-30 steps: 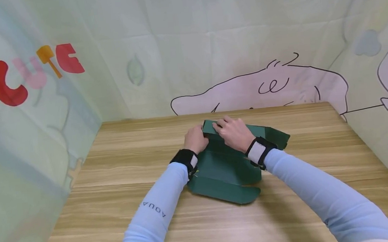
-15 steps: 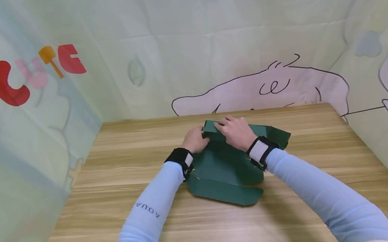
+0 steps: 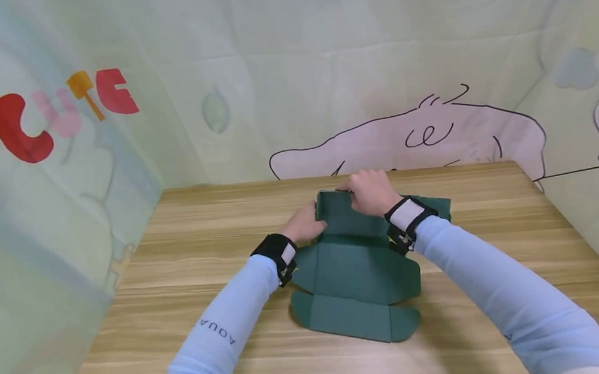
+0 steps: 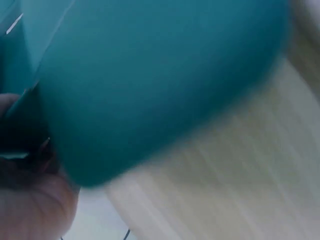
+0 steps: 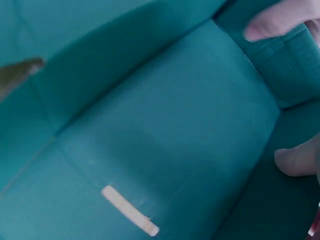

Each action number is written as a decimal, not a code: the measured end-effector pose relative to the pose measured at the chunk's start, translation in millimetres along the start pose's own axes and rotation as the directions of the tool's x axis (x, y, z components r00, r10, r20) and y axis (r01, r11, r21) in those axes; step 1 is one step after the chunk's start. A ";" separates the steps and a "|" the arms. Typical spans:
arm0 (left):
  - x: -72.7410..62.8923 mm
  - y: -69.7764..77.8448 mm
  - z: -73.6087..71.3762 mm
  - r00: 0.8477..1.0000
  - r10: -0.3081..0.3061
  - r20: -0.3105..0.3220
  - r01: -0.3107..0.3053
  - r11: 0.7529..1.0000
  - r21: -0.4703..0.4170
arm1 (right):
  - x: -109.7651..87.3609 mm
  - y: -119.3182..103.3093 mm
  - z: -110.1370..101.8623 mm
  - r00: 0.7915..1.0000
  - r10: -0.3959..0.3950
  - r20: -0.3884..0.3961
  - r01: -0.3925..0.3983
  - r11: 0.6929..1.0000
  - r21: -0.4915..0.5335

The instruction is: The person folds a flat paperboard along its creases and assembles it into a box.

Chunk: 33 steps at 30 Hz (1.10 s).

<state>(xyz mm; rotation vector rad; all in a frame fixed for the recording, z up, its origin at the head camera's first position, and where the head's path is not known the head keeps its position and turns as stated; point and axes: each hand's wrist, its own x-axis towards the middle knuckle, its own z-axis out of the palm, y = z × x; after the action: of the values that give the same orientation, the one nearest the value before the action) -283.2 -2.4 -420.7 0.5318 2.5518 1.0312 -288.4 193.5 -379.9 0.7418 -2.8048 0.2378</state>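
Observation:
A dark green cardboard box (image 3: 364, 271), partly folded, has its flapped lid panel spread toward the person. My left hand (image 3: 303, 224) grips the box's left side near the far end, its thumb on the inner face. At the far top edge my right hand (image 3: 373, 192) holds the wall, fingers over the edge. In the right wrist view a thumb (image 5: 297, 159) and a finger (image 5: 272, 22) lie against the inner walls, and a pale slot (image 5: 130, 210) shows in a panel. A rounded flap (image 4: 150, 90) fills much of the left wrist view, the left hand (image 4: 35, 210) beside it.
The box lies on a wood-grain table (image 3: 201, 232). A printed cloth backdrop (image 3: 269, 93) stands behind the table and along both sides. One green side flap (image 3: 436, 205) sticks out to the right past the right wrist strap.
The lid panel and its front flaps have come down toward the person and spread wider. The right hand has shifted slightly right and up onto the far edge, exposing the inner far wall.

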 end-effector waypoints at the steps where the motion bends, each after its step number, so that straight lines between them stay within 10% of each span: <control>1: 0.6 -0.5 2.4 1.000 -0.004 -0.008 0.004 1.000 -0.004 | 0.5 0.1 0.0 1.000 0.011 0.012 -0.011 1.000 0.011; 17: 2.4 -1.9 21.3 0.969 -0.193 -0.155 0.205 0.977 0.065 | 1.6 -7.2 3.1 0.997 0.032 0.070 -0.034 0.999 0.027; 24: 2.4 -5.5 20.5 0.963 -0.179 -0.200 0.207 0.970 0.131 | -0.2 -11.2 6.0 0.997 0.012 0.073 -0.015 0.999 0.039; 33: 4.7 2.9 7.7 0.959 -0.172 -0.227 0.169 0.985 -0.030 | -1.1 -12.6 8.9 0.998 -0.044 0.040 0.044 0.999 -0.005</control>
<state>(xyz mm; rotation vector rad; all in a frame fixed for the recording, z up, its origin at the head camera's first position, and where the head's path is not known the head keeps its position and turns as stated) -283.4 6.2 -424.7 0.1933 2.7311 1.0979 -282.7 181.3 -387.4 0.8144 -2.8220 0.2099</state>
